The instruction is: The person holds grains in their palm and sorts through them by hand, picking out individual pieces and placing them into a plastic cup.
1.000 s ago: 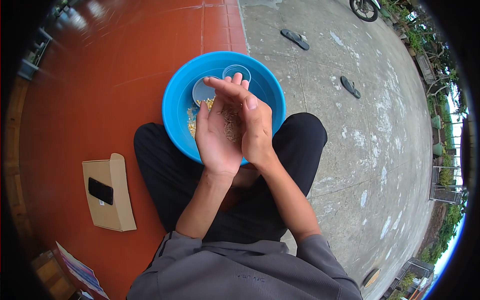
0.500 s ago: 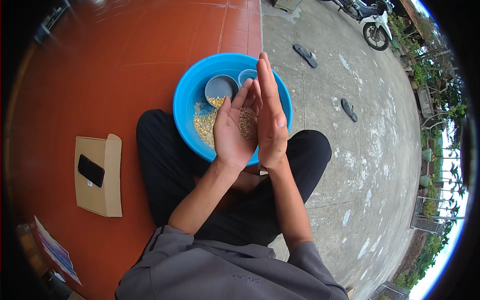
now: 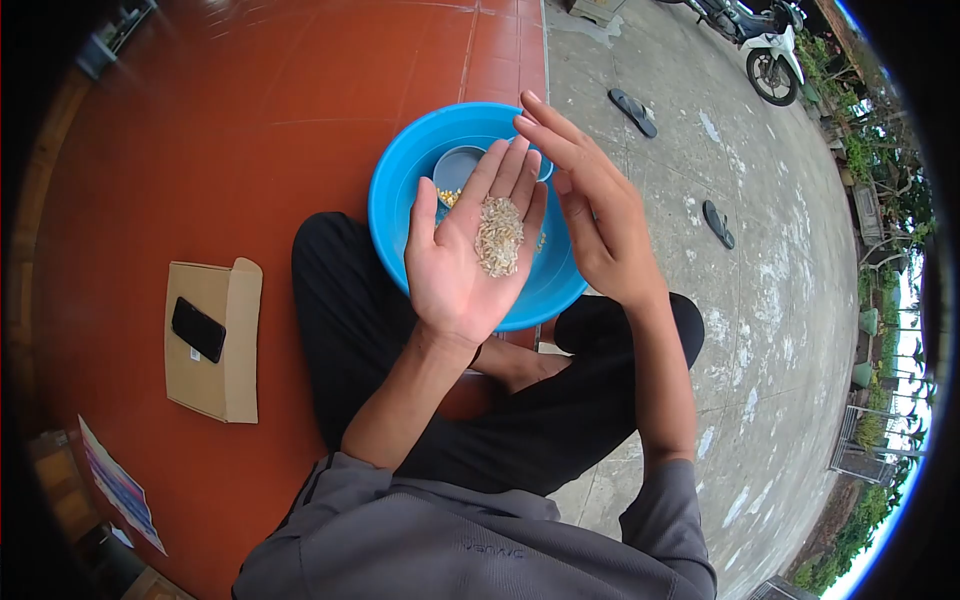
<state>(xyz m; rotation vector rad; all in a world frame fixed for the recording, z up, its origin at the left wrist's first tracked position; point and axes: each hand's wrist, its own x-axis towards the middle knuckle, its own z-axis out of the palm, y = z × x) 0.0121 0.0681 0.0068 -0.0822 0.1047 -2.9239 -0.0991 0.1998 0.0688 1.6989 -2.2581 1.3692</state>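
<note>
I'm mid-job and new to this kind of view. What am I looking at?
No machine here: a head-worn camera looks down at the wearer's own bare hands. The upturned left hand holds a small heap of pale, thin grains; the open right hand is raised beside it. Beneath them is a round blue plastic basin containing a round grey dish and yellow kernels. At left, a black rectangular phone lies on a brown cardboard box on red tiled floor.

Pale grains (image 3: 499, 240) on upturned left hand (image 3: 452, 262) above blue basin (image 3: 400, 175)
</note>
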